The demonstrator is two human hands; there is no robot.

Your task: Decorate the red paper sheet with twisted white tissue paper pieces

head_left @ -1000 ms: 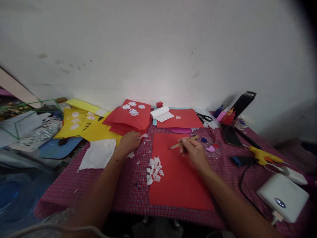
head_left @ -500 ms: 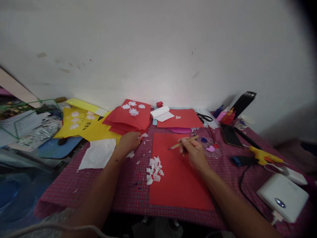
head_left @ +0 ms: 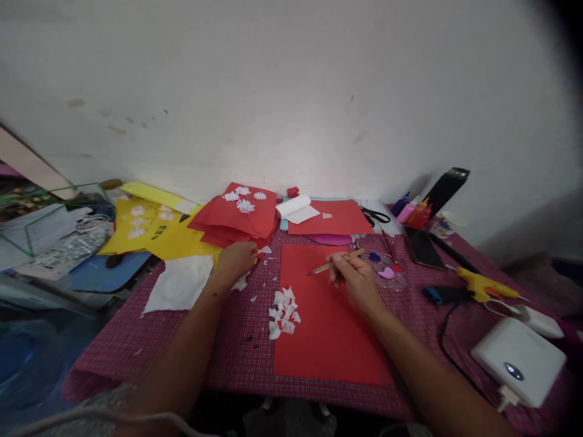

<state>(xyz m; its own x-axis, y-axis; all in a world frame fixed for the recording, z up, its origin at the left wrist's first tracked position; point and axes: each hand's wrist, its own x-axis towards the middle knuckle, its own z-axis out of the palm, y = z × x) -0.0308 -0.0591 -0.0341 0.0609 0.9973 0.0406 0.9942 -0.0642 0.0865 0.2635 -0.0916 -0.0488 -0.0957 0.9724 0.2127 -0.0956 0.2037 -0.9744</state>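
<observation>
My right hand (head_left: 355, 280) is closed around a paintbrush (head_left: 330, 265) with a wooden handle. Its tip points left, above a large red paper sheet (head_left: 334, 340). Torn white paper pieces (head_left: 285, 312) lie in a cluster over the sheet's left edge. Left of the sheet, my left hand (head_left: 237, 261) rests on the checked cloth with its fingers bent together. A small white scrap (head_left: 265, 249) shows right at its fingertips; what they grip is hidden. Beside my left wrist lies a crumpled white sheet (head_left: 180, 284).
A paint palette (head_left: 392, 280) with blue, red and pink paint sits right of the sheet. Behind are stacked red papers (head_left: 228, 218), a white roll (head_left: 294, 206) and scissors (head_left: 376, 216). A glue gun (head_left: 483, 285), phone (head_left: 423, 247), black flask (head_left: 449, 189) and white box (head_left: 519, 361) stand right.
Both hands keep nearly the same places. The brush is still in my right hand, and the paper pieces lie as before.
</observation>
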